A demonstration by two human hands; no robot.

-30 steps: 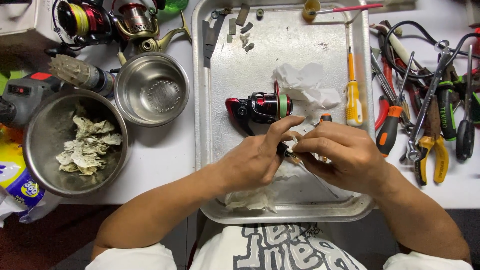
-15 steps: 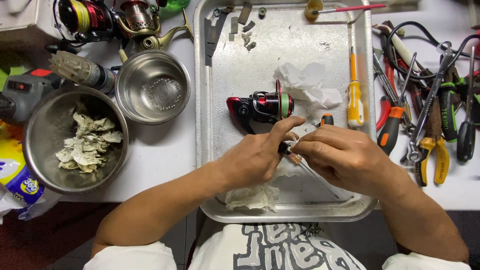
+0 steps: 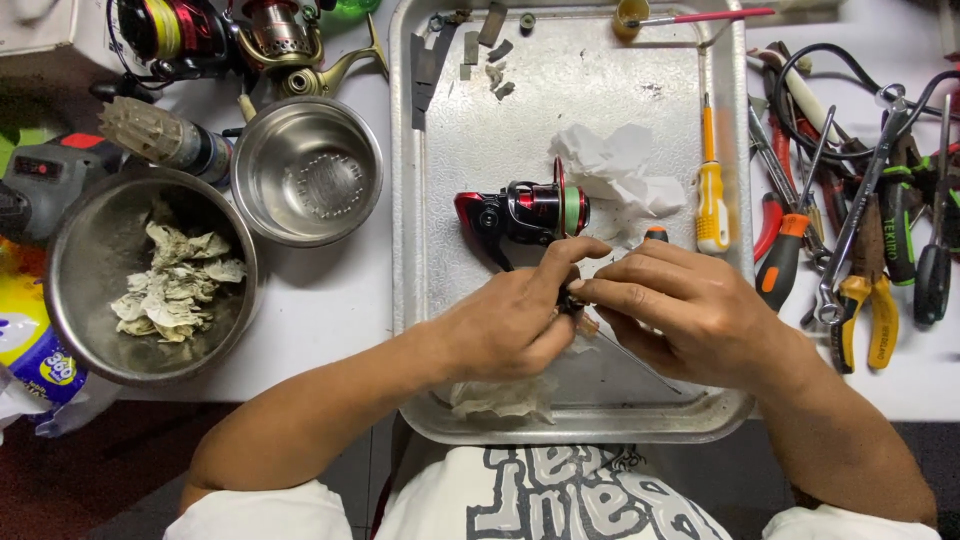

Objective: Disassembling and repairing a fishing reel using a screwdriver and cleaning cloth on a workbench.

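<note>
Red-and-black fishing reel lies on the metal tray, just beyond the fingertips of the left hand, its green-banded spool end toward a crumpled white tissue. Left hand and right hand meet fingertip to fingertip over the tray, both pinched on a small dark part too hidden to identify. A yellow-handled screwdriver lies just beyond the right hand, pliers and wrenches out past it; off the left wrist, a steel bowl of soiled paper scraps.
</note>
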